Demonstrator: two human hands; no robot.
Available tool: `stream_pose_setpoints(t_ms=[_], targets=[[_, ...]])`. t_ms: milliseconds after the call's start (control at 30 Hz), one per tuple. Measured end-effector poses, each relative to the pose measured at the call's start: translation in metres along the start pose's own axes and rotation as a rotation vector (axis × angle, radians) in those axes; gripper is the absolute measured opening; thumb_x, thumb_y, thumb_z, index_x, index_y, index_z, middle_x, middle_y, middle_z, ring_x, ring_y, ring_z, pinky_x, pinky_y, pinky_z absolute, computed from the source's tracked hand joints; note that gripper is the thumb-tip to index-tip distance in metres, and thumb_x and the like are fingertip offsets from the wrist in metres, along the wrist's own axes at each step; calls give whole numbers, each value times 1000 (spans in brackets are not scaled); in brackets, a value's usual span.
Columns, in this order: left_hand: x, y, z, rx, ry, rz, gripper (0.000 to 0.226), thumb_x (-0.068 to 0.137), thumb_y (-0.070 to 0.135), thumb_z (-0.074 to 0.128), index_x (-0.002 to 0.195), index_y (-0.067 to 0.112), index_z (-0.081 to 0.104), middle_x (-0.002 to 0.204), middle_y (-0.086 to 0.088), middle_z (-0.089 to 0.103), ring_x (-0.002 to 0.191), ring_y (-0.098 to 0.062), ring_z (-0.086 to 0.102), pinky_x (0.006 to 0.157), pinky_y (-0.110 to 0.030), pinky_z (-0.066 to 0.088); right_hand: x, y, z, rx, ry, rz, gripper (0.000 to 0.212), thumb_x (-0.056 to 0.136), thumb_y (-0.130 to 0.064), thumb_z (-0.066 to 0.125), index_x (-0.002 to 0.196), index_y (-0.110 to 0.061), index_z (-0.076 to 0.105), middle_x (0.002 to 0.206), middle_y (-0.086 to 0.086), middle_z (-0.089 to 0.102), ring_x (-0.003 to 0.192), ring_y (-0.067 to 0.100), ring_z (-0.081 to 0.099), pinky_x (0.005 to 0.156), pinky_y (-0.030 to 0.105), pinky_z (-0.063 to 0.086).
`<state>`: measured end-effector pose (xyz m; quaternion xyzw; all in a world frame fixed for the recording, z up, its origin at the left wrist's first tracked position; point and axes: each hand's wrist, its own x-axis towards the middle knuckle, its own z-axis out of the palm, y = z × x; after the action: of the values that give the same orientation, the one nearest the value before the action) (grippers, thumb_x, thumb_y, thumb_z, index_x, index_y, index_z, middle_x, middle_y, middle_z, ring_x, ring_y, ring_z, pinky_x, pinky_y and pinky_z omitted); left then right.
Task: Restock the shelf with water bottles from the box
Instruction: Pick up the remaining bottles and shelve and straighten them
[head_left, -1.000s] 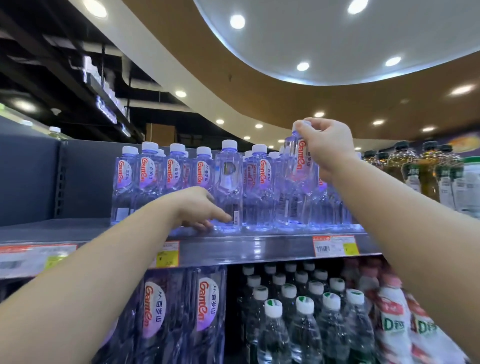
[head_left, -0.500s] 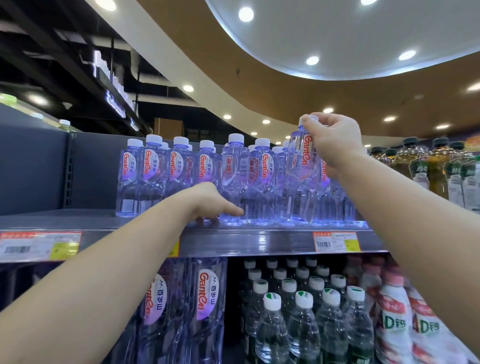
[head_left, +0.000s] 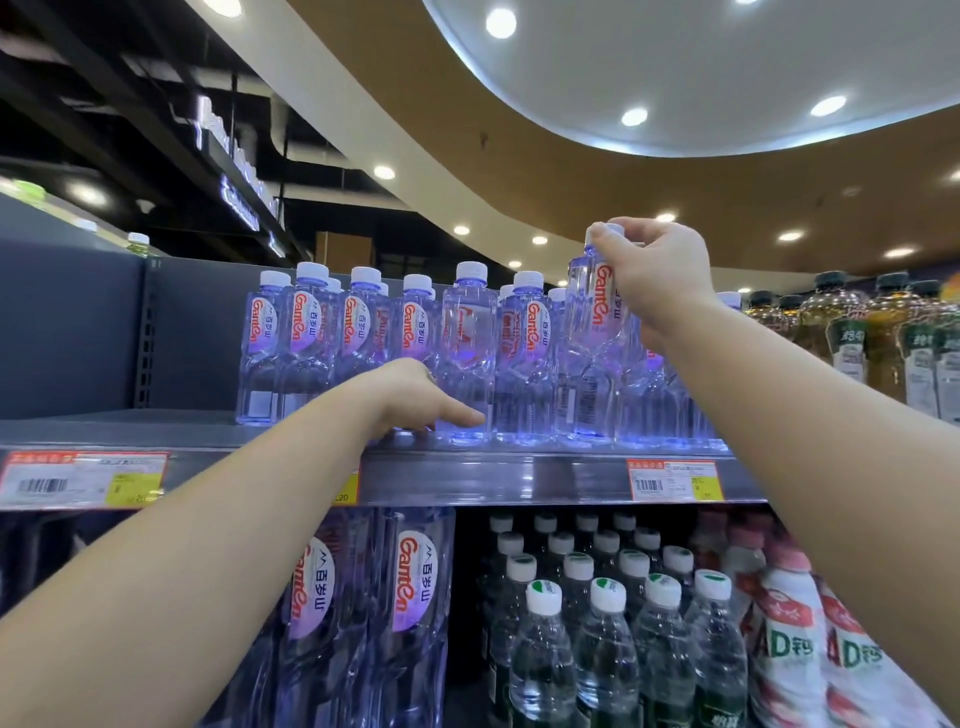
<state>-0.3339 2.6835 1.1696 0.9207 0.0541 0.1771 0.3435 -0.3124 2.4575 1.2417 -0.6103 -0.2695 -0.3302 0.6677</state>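
Clear blue-tinted water bottles (head_left: 311, 338) with white caps and red-lettered labels stand in a row on the grey upper shelf (head_left: 452, 478). My right hand (head_left: 652, 275) is closed over the cap and neck of one water bottle (head_left: 589, 332) at the front right of the row; that bottle leans slightly left. My left hand (head_left: 415, 400) lies low at the shelf's front edge, its index finger stretched against the base of a bottle (head_left: 465, 353) whose label faces away. The box is out of view.
The upper shelf's left part (head_left: 104, 421) is bare. Amber tea bottles (head_left: 852, 332) stand to the right. Below are large water bottles (head_left: 415, 597), small white-capped bottles (head_left: 608, 623) and pink-capped milk drinks (head_left: 784, 623). Price tags (head_left: 672, 480) line the shelf edge.
My left index finger has slid a little to the right along the bottle bases. My right hand keeps hold of the same bottle's top. The view has tilted slightly.
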Motion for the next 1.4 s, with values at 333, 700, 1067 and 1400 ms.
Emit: stream_pose_setpoints(t_ms=[333,700,1067,1400], targets=[[-4,3,1,6,-18,55,39,77,38,82,82,11,54,88,-11,65,87,-24,66,60,-31,40,0,0,-1,-3,-13,10,31,91,-30,67,117,-13,64,93,1,67,83,17,72,75,39,62],[0,4,2,101,-55,48,82,74,46,81,136,7,45,100,-11,65,91,-30,68,61,-32,46,-2,1,-4,6,-13,3,24,91,-29,66,111,-16,63,93,1,66,86,18,72,79,42,61],[1,8,5,177,-11,48,57,70,58,79,86,10,54,86,-15,68,69,-24,56,61,-32,45,-2,1,-5,5,-11,-11,33,92,-30,65,120,-12,63,94,1,66,84,16,71,75,37,62],[-4,13,10,258,59,51,65,70,66,74,86,4,63,75,-7,70,80,-22,65,66,-31,44,-7,-7,6,-1,-32,-6,29,91,-29,66,115,-13,65,91,1,67,77,15,71,73,38,62]])
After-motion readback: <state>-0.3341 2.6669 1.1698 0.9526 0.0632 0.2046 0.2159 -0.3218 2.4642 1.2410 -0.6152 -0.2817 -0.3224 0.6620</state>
